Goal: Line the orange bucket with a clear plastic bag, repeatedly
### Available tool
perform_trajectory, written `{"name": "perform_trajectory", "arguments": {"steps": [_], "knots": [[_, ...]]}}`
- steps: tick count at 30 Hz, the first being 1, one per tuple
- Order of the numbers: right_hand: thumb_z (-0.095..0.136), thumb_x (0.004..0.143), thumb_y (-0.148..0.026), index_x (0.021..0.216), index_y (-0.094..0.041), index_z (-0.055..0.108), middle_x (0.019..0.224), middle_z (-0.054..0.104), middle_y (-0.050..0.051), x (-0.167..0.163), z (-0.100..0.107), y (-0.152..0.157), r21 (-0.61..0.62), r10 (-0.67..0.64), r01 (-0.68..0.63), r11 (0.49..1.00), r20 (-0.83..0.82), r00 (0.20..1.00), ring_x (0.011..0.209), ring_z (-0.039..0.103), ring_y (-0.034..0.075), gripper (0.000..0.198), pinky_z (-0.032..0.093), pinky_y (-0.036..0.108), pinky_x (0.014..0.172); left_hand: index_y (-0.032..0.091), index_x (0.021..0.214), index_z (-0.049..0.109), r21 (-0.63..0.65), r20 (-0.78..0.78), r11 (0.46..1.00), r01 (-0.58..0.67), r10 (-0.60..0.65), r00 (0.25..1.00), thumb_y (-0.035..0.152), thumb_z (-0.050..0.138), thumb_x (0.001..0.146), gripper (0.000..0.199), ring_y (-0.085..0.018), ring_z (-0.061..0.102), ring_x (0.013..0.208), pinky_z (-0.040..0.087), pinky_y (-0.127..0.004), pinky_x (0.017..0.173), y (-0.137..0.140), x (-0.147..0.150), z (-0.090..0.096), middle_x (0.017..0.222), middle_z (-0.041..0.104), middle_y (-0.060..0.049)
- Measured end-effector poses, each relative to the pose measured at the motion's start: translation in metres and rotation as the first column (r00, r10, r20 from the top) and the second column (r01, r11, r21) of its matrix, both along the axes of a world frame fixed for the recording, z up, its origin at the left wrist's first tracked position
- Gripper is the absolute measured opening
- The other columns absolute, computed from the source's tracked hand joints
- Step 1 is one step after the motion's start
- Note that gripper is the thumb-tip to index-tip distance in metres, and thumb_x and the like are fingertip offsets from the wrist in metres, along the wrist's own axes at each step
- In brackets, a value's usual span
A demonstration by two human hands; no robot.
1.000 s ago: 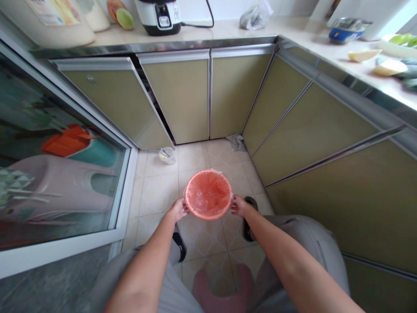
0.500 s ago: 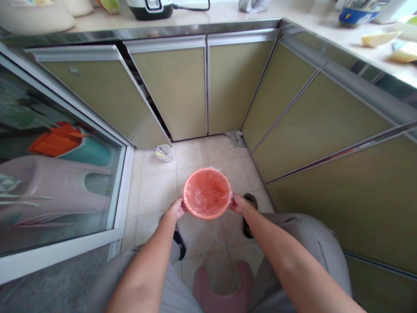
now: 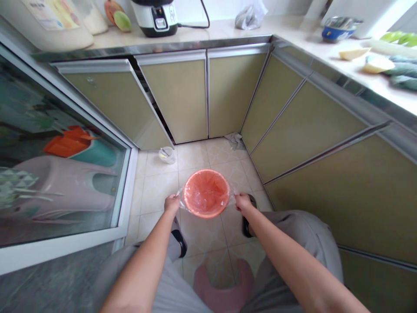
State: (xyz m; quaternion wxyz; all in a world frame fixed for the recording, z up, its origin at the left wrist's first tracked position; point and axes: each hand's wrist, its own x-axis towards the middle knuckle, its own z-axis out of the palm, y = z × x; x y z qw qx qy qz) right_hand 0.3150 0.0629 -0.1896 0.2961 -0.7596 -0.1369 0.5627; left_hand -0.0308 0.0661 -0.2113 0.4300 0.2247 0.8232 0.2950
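An orange-red round bin (image 3: 192, 211) stands on the tiled floor between my feet, its mouth facing up. A clear plastic bag (image 3: 206, 191) lines it, with the bag's edge folded out over the rim. My left hand (image 3: 172, 203) pinches the bag's edge at the left and pulls it taut away from the bin. On the opposite side my right hand (image 3: 243, 202) pinches the bag's edge in the same way. Both hands are closed and stand a little apart from the rim.
Green cabinets (image 3: 176, 95) enclose the floor ahead and at right. A glass door (image 3: 65, 195) stands at left. A small clear tub (image 3: 167, 155) and a grey rag (image 3: 234, 140) lie near the cabinets. Below me is a pink stool (image 3: 224, 295). A rice cooker (image 3: 155, 19) sits on the counter.
My hands have moved outward from the bin's sides, drawing the bag's edges out with them. The bin has stayed in place. The view has tilted up slightly.
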Motion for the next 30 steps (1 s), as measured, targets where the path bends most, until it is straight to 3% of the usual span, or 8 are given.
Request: {"name": "perform_trajectory", "arguments": {"steps": [6,11,14,17,20,22,25,30], "knots": [[0.073,0.088,-0.041,0.088,-0.023,0.054,0.05,0.042,-0.011,-0.014,0.06,0.034,0.342,0.018,0.018,0.94,-0.102,0.995,0.041,0.038,0.008,0.026,0.031,0.019,0.04,0.017,0.088,0.072,0.234,-0.097,0.968,0.091,-0.07,0.993,0.045,0.07,0.079,0.029,-0.018,0.065,0.073,0.045,-0.026,0.067,0.035,0.0,0.046,0.075,0.07,-0.002],[0.081,0.073,-0.054,0.094,-0.022,0.059,0.055,0.046,-0.011,-0.023,0.115,0.062,0.541,0.148,-0.025,0.84,-0.184,0.972,0.042,0.037,0.006,0.044,0.032,0.019,0.041,0.015,0.087,0.075,0.557,0.079,0.828,0.067,-0.133,0.988,0.058,0.075,0.071,0.046,-0.022,0.066,0.092,0.047,-0.03,0.084,0.056,0.022,0.103,0.092,0.076,-0.008],[0.081,0.069,-0.06,0.095,-0.021,0.063,0.062,0.05,-0.009,-0.025,0.149,0.07,0.62,0.226,-0.089,0.78,-0.146,0.963,0.044,0.035,0.005,0.05,0.028,0.019,0.042,0.015,0.089,0.074,0.615,0.229,0.787,-0.043,-0.126,0.965,0.057,0.081,0.067,0.048,-0.022,0.066,0.096,0.047,-0.031,0.087,0.063,0.035,0.143,0.096,0.076,-0.009],[0.083,0.067,-0.063,0.093,-0.02,0.064,0.064,0.05,-0.008,-0.019,0.188,0.063,0.678,0.286,-0.139,0.722,-0.11,0.952,0.048,0.035,0.005,0.054,0.028,0.02,0.044,0.015,0.087,0.071,0.657,0.358,0.744,-0.12,-0.168,0.918,0.052,0.087,0.064,0.047,-0.016,0.064,0.083,0.048,-0.03,0.084,0.059,0.04,0.185,0.091,0.071,-0.005],[0.081,0.073,-0.065,0.09,-0.02,0.062,0.06,0.047,-0.008,-0.001,0.227,0.03,0.697,0.375,-0.241,0.675,-0.043,0.926,0.049,0.036,0.006,0.052,0.028,0.02,0.045,0.015,0.084,0.07,0.716,0.378,0.695,-0.068,-0.304,0.874,0.046,0.088,0.068,0.039,-0.012,0.06,0.076,0.049,-0.029,0.084,0.034,0.037,0.228,0.084,0.065,0.0],[0.078,0.078,-0.066,0.084,-0.02,0.058,0.059,0.047,-0.008,0.017,0.249,-0.005,0.684,0.421,-0.314,0.658,0.012,0.907,0.05,0.038,0.007,0.051,0.028,0.02,0.047,0.016,0.094,0.073,0.72,0.363,0.694,0.013,-0.393,0.845,0.044,0.085,0.076,0.036,-0.012,0.06,0.076,0.049,-0.029,0.083,0.005,0.03,0.253,0.076,0.06,0.003],[0.075,0.08,-0.07,0.074,-0.02,0.051,0.06,0.048,-0.006,0.048,0.27,-0.067,0.621,0.458,-0.394,0.677,0.064,0.887,0.051,0.042,0.007,0.056,0.032,0.02,0.048,0.017,0.113,0.074,0.673,0.324,0.722,0.161,-0.483,0.814,0.044,0.08,0.084,0.04,-0.014,0.059,0.073,0.049,-0.03,0.082,-0.051,0.018,0.282,0.068,0.053,0.005],[0.07,0.083,-0.074,0.071,-0.019,0.053,0.061,0.049,-0.003,0.087,0.289,-0.159,0.518,0.482,-0.443,0.732,0.065,0.873,0.05,0.047,0.009,0.059,0.039,0.021,0.047,0.019,0.118,0.073,0.568,0.282,0.732,0.376,-0.602,0.747,0.049,0.074,0.09,0.041,-0.017,0.057,0.07,0.05,-0.034,0.08,-0.14,-0.001,0.317,0.069,0.057,0.001]]}}
